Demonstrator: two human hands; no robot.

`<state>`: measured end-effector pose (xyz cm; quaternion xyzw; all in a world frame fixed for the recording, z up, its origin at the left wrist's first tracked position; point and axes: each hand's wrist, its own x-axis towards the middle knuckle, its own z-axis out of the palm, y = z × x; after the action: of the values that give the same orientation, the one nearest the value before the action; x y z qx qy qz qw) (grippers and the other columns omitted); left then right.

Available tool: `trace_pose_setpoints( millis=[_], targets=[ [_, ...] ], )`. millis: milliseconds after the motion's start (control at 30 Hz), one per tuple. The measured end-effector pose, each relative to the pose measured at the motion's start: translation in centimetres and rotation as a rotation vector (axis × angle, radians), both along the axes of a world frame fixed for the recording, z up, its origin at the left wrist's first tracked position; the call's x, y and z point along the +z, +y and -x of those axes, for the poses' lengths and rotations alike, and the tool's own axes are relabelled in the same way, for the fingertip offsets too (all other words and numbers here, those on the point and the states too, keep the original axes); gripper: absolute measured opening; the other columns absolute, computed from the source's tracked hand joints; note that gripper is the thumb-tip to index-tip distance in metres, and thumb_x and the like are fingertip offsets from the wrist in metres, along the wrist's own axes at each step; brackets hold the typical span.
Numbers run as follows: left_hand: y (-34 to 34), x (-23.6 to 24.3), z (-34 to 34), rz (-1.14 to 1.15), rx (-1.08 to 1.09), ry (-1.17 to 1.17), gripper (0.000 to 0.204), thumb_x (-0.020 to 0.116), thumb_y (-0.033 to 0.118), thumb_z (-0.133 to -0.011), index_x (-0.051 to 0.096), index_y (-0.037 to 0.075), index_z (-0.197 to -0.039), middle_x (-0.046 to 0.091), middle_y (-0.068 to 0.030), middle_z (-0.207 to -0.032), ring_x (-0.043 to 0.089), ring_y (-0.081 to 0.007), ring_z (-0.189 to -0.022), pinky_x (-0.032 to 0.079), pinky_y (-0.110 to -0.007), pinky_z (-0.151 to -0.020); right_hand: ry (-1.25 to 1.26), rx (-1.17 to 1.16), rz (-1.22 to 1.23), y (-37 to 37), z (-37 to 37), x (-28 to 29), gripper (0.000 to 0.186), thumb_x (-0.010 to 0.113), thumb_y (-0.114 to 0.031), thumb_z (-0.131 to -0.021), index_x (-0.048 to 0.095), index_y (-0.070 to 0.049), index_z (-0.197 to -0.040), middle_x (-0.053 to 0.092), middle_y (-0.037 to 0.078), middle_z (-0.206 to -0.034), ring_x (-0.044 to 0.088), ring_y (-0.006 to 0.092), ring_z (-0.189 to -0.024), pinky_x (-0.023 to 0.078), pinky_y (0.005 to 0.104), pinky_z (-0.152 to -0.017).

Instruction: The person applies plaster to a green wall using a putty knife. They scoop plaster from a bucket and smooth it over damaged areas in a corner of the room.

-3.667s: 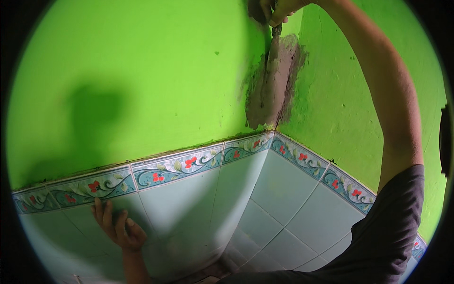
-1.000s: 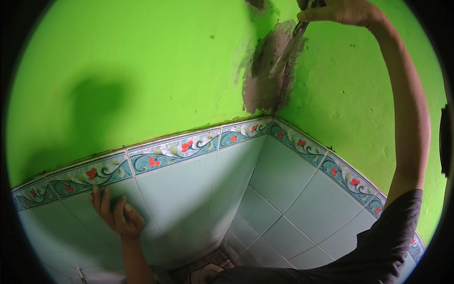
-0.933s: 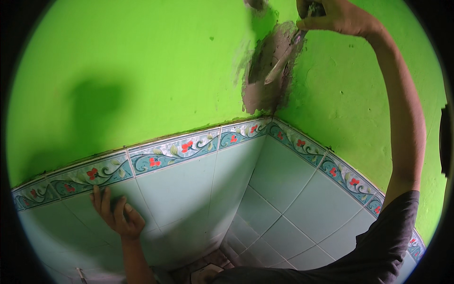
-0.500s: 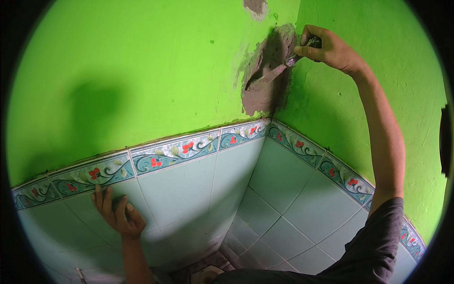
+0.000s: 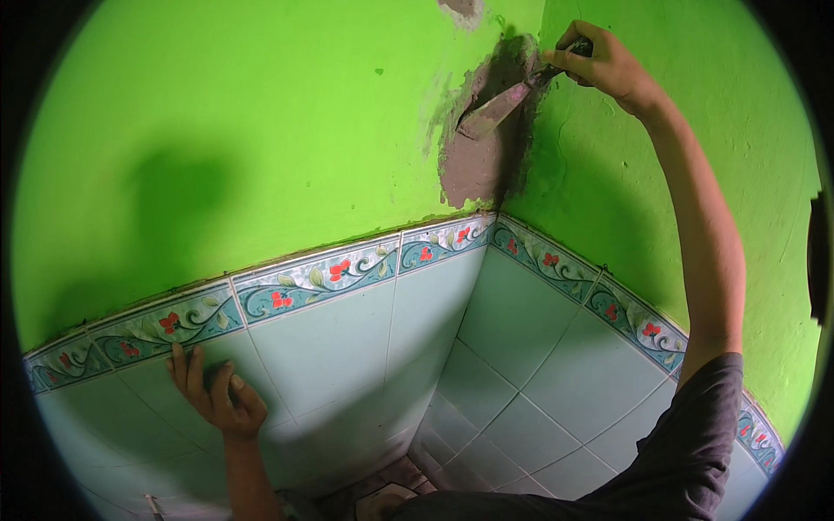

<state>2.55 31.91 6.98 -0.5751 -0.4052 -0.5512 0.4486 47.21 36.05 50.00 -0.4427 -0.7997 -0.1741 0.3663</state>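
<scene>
the right hand (image 5: 604, 62) is closed around the dark handle of a trowel (image 5: 495, 113), which is high in the corner of the room, its blade slanting down to the left over a grey-brown plaster patch (image 5: 479, 174). how much of the blade touches the plaster, i cannot tell. the handle is mostly hidden inside the fingers. the left hand (image 5: 219, 401) is low, in front of the tiles (image 5: 330, 356), with fingers pointing up and half bent, not gripping; whether its fingertips touch the flowered border (image 5: 339, 271) is hard to see, and its palm is in shadow. above, on the green wall (image 5: 261, 104), a smaller patch (image 5: 463, 10) is cut off by the upper edge. at the bottom, the dark sleeve (image 5: 695, 434) covers part of the floor. one dark object (image 5: 817, 260) at the right rim is too cut off to recognise.
</scene>
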Motion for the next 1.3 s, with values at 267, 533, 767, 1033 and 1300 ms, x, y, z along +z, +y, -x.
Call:
trace_pose_setpoints(
  millis=[267, 533, 767, 1033, 1300],
  targets=[
    [0.1, 0.0, -0.2, -0.007, -0.002, -0.007, 0.017, 0.044, 0.014, -0.102, 0.056, 0.003, -0.107, 0.052, -0.0243, -0.137, 0.041, -0.051, -0.139, 0.027, -0.069, -0.115, 0.1, -0.038, -0.003, 0.0, -1.4, 2.0, 0.034, 0.076, -0.033, -0.091, 0.06, -0.003, -0.095, 0.051, -0.002, -0.07, 0.043, 0.0058, -0.062, 0.033, 0.025, -0.054],
    [0.1, -0.1, -0.1, -0.01, -0.005, -0.004, 0.017, 0.044, 0.013, -0.102, 0.057, 0.002, -0.106, 0.053, -0.0245, -0.137, 0.041, -0.0513, -0.139, 0.027, -0.069, -0.115, 0.103, -0.104, -0.11, -1.0, -2.3, 2.9, 0.034, 0.075, -0.035, -0.092, 0.06, -0.004, -0.094, 0.049, -0.003, -0.068, 0.041, 0.0062, -0.06, 0.031, 0.0254, -0.055],
    [0.1, -0.1, -0.1, -0.004, -0.004, 0.0, 0.017, 0.044, 0.013, -0.101, 0.057, 0.003, -0.107, 0.053, -0.0247, -0.137, 0.041, -0.0516, -0.139, 0.027, -0.069, -0.115, -0.023, -0.108, -0.004, -4.7, -2.8, 4.1, 0.031, 0.073, -0.034, -0.093, 0.06, -0.005, -0.093, 0.048, -0.003, -0.068, 0.04, 0.0058, -0.06, 0.03, 0.0252, -0.055],
    [0.1, 0.0, -0.1, -0.016, -0.008, -0.011, 0.016, 0.045, 0.012, -0.1, 0.057, 0.003, -0.107, 0.053, -0.0245, -0.137, 0.04, -0.0517, -0.139, 0.026, -0.068, -0.115, -0.187, -0.136, -0.042, -3.6, 1.5, 0.9, 0.032, 0.073, -0.035, -0.092, 0.061, -0.005, -0.091, 0.047, -0.004, -0.068, 0.041, 0.0053, -0.062, 0.032, 0.0263, -0.055],
    [-0.1, 0.0, 0.0, -0.01, -0.002, -0.004, 0.017, 0.046, 0.013, -0.101, 0.058, 0.002, -0.106, 0.053, -0.0242, -0.137, 0.041, -0.0514, -0.139, 0.027, -0.068, -0.115, -0.035, -0.312, -0.151, -5.2, 2.4, 3.4, 0.033, 0.077, -0.032, -0.09, 0.063, -0.003, -0.097, 0.059, 0.001, -0.077, 0.052, 0.0109, -0.069, 0.043, 0.0292, -0.059]
  ],
)
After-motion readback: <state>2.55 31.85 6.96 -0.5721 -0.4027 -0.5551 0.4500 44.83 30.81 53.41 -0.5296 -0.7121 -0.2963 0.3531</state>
